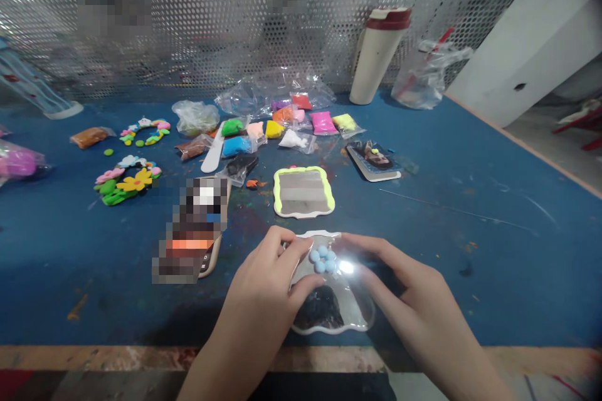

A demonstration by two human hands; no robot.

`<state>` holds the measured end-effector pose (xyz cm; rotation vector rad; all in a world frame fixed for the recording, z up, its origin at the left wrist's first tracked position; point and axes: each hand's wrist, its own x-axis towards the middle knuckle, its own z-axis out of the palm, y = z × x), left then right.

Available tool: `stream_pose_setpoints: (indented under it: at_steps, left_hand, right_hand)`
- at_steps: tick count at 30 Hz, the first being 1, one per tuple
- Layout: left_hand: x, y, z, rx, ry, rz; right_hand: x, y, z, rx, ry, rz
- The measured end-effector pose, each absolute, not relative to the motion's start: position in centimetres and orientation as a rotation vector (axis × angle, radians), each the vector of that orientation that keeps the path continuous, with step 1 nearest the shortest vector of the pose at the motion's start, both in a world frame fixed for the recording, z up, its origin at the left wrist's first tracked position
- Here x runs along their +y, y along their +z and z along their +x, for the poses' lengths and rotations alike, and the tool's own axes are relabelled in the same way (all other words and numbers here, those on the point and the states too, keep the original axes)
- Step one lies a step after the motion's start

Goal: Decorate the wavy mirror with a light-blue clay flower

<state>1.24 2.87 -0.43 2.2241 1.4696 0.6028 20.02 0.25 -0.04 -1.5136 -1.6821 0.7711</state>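
Nearest to me, at the front edge of the blue table (493, 200), lies a small mirror (350, 316) with a wavy white rim, and both my hands are on it. My left hand (263, 301) rests on its left side, the fingers loosely curled, thumb and forefinger touching the rim and the glass; it grips nothing. My right hand (414, 301) lies on the right side with fingers stretched flat toward the middle, also closed around nothing. Between my fingertips, on the upper part of the mirror, sits a little cluster of light blue clay balls (322, 259), just beside a bright reflection of light. Left of my left hand lies a phone (207, 260), mostly blurred. A bit farther stands a second mirror (303, 192) with a yellow-green clay border. Behind it are many small bags of coloured clay (282, 128) and a white plastic tool (212, 151). Far left lie clay flower pieces (126, 178). At the back, near the perforated metal wall (211, 19), stands a white bottle with a red cap (379, 53)
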Motion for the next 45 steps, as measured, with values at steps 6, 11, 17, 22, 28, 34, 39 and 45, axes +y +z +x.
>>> stream_pose_setpoints:
  at_steps: [6,11,17,22,28,34,39,45]
  left_hand:
    - [2.8,-0.5,1.2,1.459,0.628,2.198]
    - [2.8,-0.6,1.1,1.443,0.599,2.226]
    - [2.8,-0.6,1.0,1.4,0.604,2.267]
    - [2.8,-0.6,0.8,1.388,0.603,2.278]
    - [2.5,-0.7,0.8,1.385,0.591,2.268]
    - [2.4,-0.7,0.8,1.386,0.649,2.289]
    - [2.4,-1.1,0.7,1.365,0.718,2.306]
    - [2.5,-1.0,1.0,1.39,0.739,2.319]
  right_hand:
    - [-0.1,-0.4,19.3,-1.696,0.617,-1.556]
    - [0.7,0.2,20.6,-1.883,0.351,-1.59]
    - [5.0,1.8,27.2,-2.142,-0.053,-1.876]
    - [8.5,1.3,31.8,-2.235,-0.017,-1.985]
    - [9.5,0.2,32.6,-2.303,-0.003,-2.022]
    - [9.5,0.3,32.3,-2.339,0.06,-1.999]
    - [9.8,0.8,32.2,-2.321,0.086,-1.989]
    - [9.8,1.8,32.8,-2.251,0.045,-2.066]
